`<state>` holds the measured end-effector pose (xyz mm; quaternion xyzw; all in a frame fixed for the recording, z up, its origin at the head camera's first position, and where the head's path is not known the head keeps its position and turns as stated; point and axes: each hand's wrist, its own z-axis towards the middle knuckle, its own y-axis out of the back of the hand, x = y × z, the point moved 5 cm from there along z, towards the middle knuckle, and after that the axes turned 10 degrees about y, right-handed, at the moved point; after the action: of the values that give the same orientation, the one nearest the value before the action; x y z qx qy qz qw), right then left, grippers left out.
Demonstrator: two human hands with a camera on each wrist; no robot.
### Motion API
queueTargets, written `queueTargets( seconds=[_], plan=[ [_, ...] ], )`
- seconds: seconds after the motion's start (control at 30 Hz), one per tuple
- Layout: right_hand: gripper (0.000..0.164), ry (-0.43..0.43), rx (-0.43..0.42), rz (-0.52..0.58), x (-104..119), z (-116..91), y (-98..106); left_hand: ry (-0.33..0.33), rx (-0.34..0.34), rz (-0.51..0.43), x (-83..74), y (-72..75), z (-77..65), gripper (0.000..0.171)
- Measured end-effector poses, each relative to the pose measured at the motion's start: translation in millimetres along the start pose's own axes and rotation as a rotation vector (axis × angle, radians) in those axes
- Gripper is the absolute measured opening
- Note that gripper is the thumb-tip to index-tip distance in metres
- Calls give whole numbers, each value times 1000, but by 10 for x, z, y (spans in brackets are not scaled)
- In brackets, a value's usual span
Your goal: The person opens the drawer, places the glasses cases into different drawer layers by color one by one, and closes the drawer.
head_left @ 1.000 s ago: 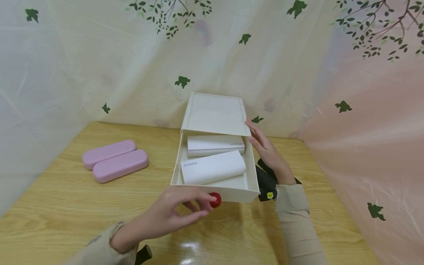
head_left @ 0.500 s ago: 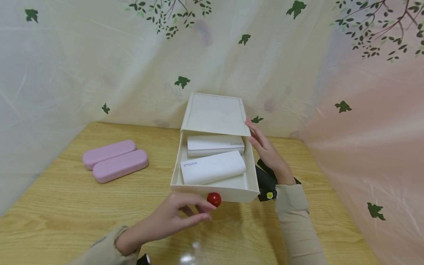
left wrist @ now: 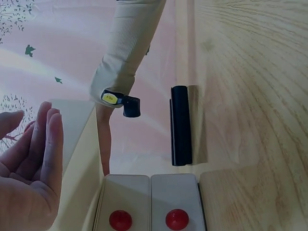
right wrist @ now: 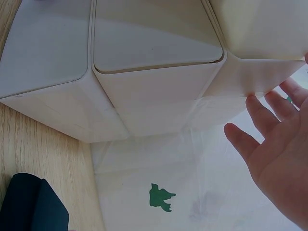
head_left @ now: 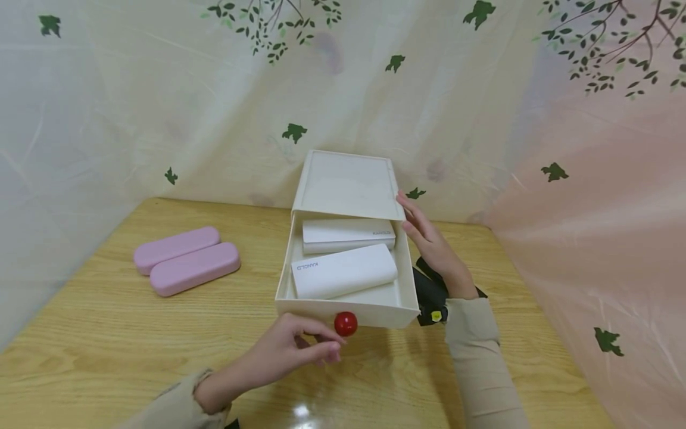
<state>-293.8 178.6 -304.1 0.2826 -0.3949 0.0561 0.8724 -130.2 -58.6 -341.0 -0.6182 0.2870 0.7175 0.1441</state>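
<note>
A white drawer cabinet (head_left: 351,185) stands at the back of the table, its top drawer (head_left: 386,316) pulled out toward me. Two white cases with lettering lie inside, the rear case (head_left: 348,232) and the front case (head_left: 345,273). On the drawer's front is a round red knob (head_left: 345,323). My left hand (head_left: 284,351) is just left of and below that knob, its fingertips close by and holding nothing. My right hand (head_left: 436,253), fingers spread, rests against the cabinet's right side. In the left wrist view, two lower drawers (left wrist: 127,192) are closed, each with a red knob.
Two pink oblong cases (head_left: 195,268) lie side by side on the wooden table (head_left: 96,333), left of the cabinet. A dark long object (left wrist: 181,125) lies on the table to the cabinet's right. A leaf-printed curtain (head_left: 225,119) hangs right behind the cabinet.
My left hand has let go of the red knob and drawn slightly down from it. The drawer stays out, and my right hand has not moved.
</note>
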Motion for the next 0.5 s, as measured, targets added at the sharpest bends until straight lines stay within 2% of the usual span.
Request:
queueTargets(
  seconds=[0.13,0.3,0.5],
  plan=[
    [52,2,4,3,11,-1,-3,44,-16,-9,36,-12,18,23],
    [52,2,2,3,15,-1,-3,87,-66,-14,55,-35,42,25],
    [52,1,-1,-2,19,0,-2,115,-115,-55,73,-60,60,28]
  ],
)
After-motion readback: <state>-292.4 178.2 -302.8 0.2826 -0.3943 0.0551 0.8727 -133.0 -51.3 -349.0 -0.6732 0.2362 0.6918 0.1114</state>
